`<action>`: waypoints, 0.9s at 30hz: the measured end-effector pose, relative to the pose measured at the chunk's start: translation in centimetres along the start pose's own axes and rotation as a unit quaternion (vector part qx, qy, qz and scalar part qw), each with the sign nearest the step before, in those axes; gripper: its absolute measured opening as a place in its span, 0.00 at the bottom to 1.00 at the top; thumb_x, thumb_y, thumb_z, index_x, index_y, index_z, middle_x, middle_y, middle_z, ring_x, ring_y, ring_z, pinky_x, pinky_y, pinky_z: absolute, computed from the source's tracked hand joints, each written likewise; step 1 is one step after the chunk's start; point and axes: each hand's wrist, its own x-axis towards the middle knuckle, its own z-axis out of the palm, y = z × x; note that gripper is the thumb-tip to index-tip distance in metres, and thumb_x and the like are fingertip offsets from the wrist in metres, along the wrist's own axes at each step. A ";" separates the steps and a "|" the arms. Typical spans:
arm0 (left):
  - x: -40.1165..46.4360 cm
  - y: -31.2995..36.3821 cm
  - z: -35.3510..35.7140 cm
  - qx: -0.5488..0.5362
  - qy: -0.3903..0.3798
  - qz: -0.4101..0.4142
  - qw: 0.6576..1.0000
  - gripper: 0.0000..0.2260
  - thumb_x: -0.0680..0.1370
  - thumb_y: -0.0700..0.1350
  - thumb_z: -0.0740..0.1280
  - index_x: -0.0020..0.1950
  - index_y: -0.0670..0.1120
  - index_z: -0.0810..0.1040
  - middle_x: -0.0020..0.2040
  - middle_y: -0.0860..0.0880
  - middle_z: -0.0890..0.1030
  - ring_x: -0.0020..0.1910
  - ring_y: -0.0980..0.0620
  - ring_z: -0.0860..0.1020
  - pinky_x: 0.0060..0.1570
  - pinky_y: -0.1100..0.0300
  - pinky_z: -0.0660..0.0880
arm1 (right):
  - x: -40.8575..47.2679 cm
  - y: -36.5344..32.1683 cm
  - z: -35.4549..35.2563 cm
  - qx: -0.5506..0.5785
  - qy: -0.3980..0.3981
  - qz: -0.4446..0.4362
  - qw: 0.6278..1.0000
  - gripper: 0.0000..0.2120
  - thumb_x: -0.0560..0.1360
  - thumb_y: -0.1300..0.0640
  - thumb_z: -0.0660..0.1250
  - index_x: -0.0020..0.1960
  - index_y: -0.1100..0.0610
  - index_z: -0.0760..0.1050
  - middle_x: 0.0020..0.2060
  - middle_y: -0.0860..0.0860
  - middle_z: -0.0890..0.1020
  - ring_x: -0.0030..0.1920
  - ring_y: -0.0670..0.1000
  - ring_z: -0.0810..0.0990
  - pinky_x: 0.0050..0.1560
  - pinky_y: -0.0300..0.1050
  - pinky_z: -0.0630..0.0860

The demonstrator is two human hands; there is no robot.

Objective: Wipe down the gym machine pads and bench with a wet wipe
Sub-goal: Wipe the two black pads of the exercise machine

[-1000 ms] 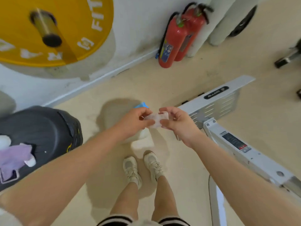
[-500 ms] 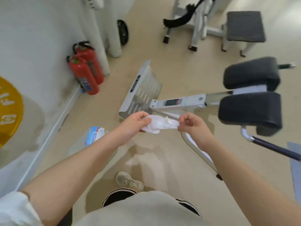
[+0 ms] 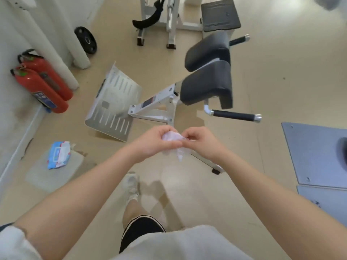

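since half a second ago the wet wipe (image 3: 172, 138), then stretched between the hands, has been gathered into a crumpled wad, and the view has been brought closer to the machine; wiping looks about to begin, though no pad has yet been touched. the wipe is pinched by the left hand (image 3: 152, 143) and the right hand (image 3: 201, 142), each grip closed on it, a thin translucent tail hanging below. the two machine pads (image 3: 207, 85) ahead are seen as rounded, smooth black vinyl on a white steel frame. the wipe packet (image 3: 59, 154), glossy and soft, lies on the floor, well apart.
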 end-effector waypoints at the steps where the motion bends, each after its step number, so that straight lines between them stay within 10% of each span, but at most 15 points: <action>1: 0.3 0.5 1.9 0.001 -0.012 -0.005 1.000 0.06 0.72 0.39 0.71 0.43 0.46 0.76 0.34 0.53 0.76 0.29 0.61 0.73 0.31 0.70 0.70 | -1.2 1.0 -1.4 0.024 0.011 0.011 1.000 0.07 0.72 0.60 0.69 0.37 0.63 0.76 0.34 0.53 0.73 0.37 0.49 0.70 0.40 0.44 0.67; 7: 4.0 3.5 8.8 0.082 -0.051 -0.036 0.995 0.03 0.72 0.37 0.70 0.41 0.41 0.76 0.34 0.50 0.76 0.31 0.58 0.72 0.33 0.68 0.68 | -5.2 5.4 -9.4 0.193 0.121 0.019 0.974 0.07 0.73 0.66 0.66 0.37 0.60 0.78 0.37 0.53 0.79 0.38 0.43 0.77 0.44 0.33 0.74; 10: 7.5 4.7 10.6 0.101 -0.048 -0.049 0.992 0.06 0.74 0.41 0.68 0.43 0.39 0.78 0.36 0.49 0.77 0.34 0.57 0.74 0.40 0.65 0.69 | -4.7 7.8 -13.9 0.262 0.181 0.042 0.947 0.10 0.76 0.63 0.63 0.35 0.58 0.75 0.33 0.52 0.77 0.38 0.49 0.75 0.48 0.43 0.73; 20: 25.6 12.1 16.0 -0.385 0.007 -0.118 0.915 0.10 0.80 0.42 0.53 0.56 0.40 0.70 0.50 0.42 0.79 0.46 0.47 0.80 0.51 0.55 0.77 | 4.4 13.4 -29.5 0.300 0.210 0.082 0.927 0.07 0.77 0.63 0.63 0.42 0.58 0.77 0.32 0.49 0.79 0.31 0.45 0.75 0.37 0.38 0.73; 27: 34.7 16.8 18.3 -0.227 0.022 -0.122 0.966 0.09 0.79 0.42 0.61 0.59 0.43 0.71 0.54 0.44 0.80 0.50 0.49 0.81 0.49 0.58 0.79 | 12.0 16.5 -37.8 0.297 0.150 0.113 0.936 0.09 0.79 0.62 0.58 0.42 0.55 0.73 0.35 0.50 0.79 0.33 0.45 0.78 0.34 0.34 0.76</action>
